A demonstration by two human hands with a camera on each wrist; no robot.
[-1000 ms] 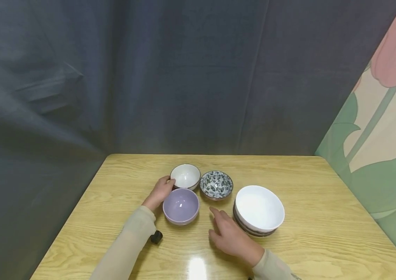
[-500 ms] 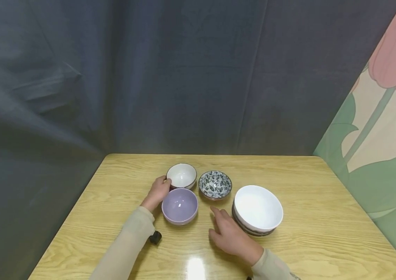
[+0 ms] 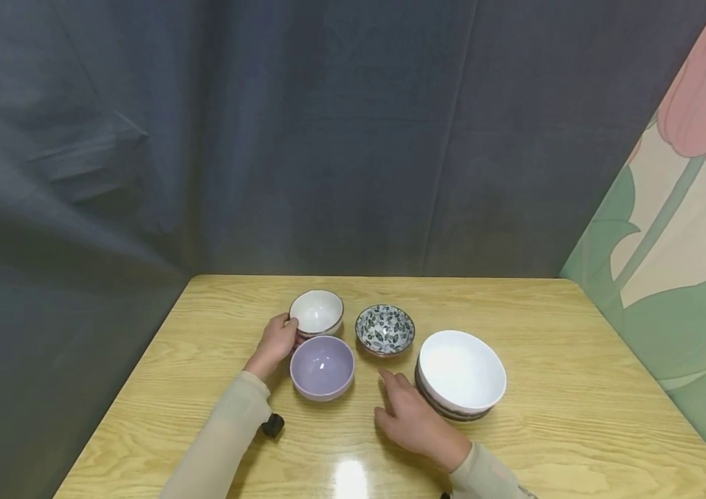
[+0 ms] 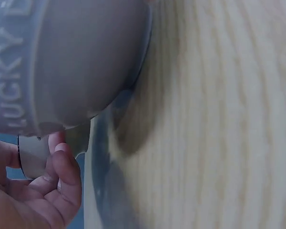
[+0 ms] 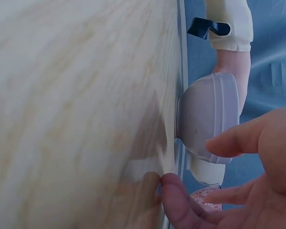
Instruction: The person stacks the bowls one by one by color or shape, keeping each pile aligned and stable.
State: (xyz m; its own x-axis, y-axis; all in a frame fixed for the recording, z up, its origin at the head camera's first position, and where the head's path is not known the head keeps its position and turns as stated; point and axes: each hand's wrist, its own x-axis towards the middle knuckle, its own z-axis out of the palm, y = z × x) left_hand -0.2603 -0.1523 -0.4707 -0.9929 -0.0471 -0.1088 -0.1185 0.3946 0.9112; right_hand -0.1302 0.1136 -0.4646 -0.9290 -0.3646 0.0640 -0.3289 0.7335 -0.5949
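My left hand [image 3: 277,339] pinches the left rim of a white bowl with a dark edge [image 3: 317,312]. Close in front of that bowl stands a purple bowl [image 3: 322,369]; in the left wrist view raised letters show on the purple bowl's outer wall [image 4: 86,57]. A bowl with a dark leaf pattern [image 3: 385,330] sits to the right of the white one, a small gap between them. My right hand [image 3: 418,423] is low over the table, fingers loosely extended and holding nothing. It lies between the purple bowl and a large white bowl [image 3: 462,371].
The large white bowl is stacked on darker bowls [image 3: 446,410] at the right. All stand on a wood-grain table [image 3: 565,360]. A dark curtain [image 3: 353,138] hangs behind it, and a flowered panel [image 3: 696,277] borders the right side.
My left hand has shifted the dark-rimmed white bowl to the left, widening the gap to the patterned bowl. The right hand has hardly moved.
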